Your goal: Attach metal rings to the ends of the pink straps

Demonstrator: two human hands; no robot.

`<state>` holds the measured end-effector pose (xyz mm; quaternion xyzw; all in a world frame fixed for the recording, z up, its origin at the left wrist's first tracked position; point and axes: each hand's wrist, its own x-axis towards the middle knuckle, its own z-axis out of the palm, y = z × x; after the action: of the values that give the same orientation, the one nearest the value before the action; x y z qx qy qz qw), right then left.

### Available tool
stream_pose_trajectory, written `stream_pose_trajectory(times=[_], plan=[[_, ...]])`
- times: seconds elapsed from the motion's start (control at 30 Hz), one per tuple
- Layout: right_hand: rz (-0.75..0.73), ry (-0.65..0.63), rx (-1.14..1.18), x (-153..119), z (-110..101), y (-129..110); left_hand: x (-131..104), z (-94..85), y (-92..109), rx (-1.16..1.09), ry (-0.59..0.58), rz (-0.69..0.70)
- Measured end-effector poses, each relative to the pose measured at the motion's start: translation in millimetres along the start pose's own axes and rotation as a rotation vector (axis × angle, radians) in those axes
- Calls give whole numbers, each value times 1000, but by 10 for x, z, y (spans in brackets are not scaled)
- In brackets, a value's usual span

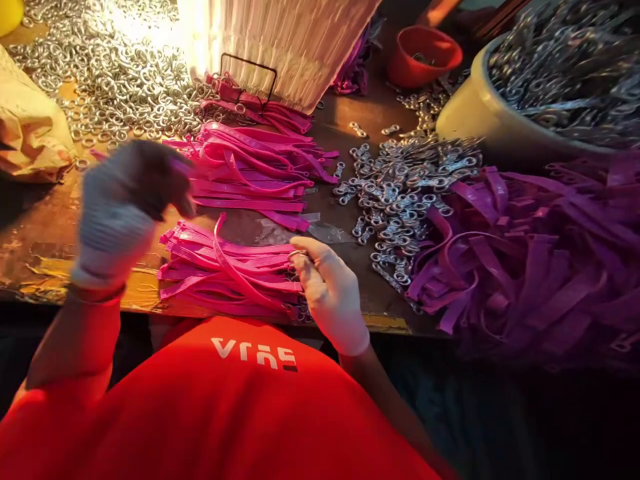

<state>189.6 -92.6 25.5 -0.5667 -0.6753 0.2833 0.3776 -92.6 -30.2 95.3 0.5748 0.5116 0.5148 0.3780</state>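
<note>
My left hand (133, 190), in a pale glove with darker fingertips, is raised over the table's left side and smeared by motion. Its fingers curl inward, and a bit of pink strap (97, 155) pokes out beside it. At the right end of the near bundle of pink straps (235, 267), my gloved right hand (330, 287) pinches a small metal ring (299, 253) between thumb and fingers. One strap arches up over that bundle. A second bundle of pink straps (250, 167) lies just behind it.
Loose metal rings (130, 73) are heaped at the back left. Metal links (395, 200) lie right of the straps, beside a purple strap pile (540, 260). A large tub (465, 107) of metal pieces, a red cup (425, 60) and a ribbed white panel (280, 47) stand behind.
</note>
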Motion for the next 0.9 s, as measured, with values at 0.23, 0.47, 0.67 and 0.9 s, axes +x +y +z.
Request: stream_pose_trajectory(times=[0.23, 0.47, 0.67, 0.9], plan=[[-254, -78, -212, 130, -8, -114, -253, 793, -92, 0, -520, -328], [-322, -127, -631, 145, 130, -159, -269, 817, -116, 97, -567, -346], [-350, -166, -729, 105, 289, -119, -411, 809, -229, 516, -635, -102], [-318, -290, -617, 137, 221, -176, -509, 680, -419, 431, -649, -146]])
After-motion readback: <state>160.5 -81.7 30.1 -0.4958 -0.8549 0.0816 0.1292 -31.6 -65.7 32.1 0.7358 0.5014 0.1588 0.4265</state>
